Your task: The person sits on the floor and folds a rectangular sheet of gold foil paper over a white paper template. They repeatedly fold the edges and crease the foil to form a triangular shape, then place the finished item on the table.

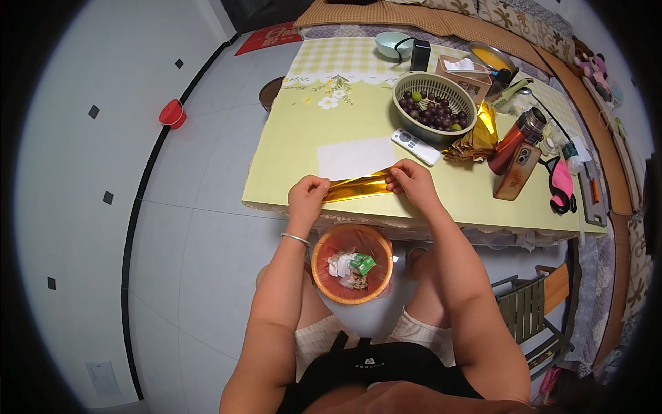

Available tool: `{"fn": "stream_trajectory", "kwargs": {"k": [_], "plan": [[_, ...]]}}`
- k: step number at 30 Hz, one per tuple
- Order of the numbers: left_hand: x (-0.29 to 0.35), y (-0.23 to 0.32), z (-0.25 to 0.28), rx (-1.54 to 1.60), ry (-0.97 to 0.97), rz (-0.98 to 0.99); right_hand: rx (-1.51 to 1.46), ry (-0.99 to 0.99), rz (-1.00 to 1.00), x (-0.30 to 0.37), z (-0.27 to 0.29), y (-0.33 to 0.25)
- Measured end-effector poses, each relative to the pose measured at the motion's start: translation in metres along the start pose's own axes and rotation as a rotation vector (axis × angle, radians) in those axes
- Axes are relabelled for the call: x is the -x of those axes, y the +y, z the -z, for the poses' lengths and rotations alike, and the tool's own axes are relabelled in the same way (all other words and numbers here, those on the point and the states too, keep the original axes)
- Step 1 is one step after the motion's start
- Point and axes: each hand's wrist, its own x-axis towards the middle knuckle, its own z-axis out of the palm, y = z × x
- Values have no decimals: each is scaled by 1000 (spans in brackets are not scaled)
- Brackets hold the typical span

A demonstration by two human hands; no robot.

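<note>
A strip of shiny gold foil paper [358,190] is stretched between my two hands at the table's near edge. My left hand [307,200] pinches its left end between thumb and fingers. At the other end, my right hand [414,183] grips the foil the same way. Just beyond the foil lies a white sheet of paper [355,156]. A white remote control [415,147] rests past my right hand. To its right stands a bunch of folded gold foil pieces [476,141].
The table [289,152] carries a colander [407,121] of dark grapes, a red thermos [507,148], a phone [517,171], a pink-and-black item [560,183] and a pale bowl [393,45]. An orange-rimmed waste bin [318,276] stands between my legs, with a folding chair [522,307] at right.
</note>
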Motion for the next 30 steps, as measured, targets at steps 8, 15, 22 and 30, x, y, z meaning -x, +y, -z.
{"fn": "stream_trajectory", "kwargs": {"k": [8, 15, 22, 30], "plan": [[-2, -5, 1, -2, 0, -1, 51, -10, 50, 0, 0, 1], [4, 6, -1, 32, -31, 22, 36, -12, 58, -1, 1, 2], [4, 4, -1, -71, -27, -45, 15, -24, 36, 1, -1, -3], [4, 7, -2, -107, -35, -33, 43, -29, 52, 0, -1, -1]]}}
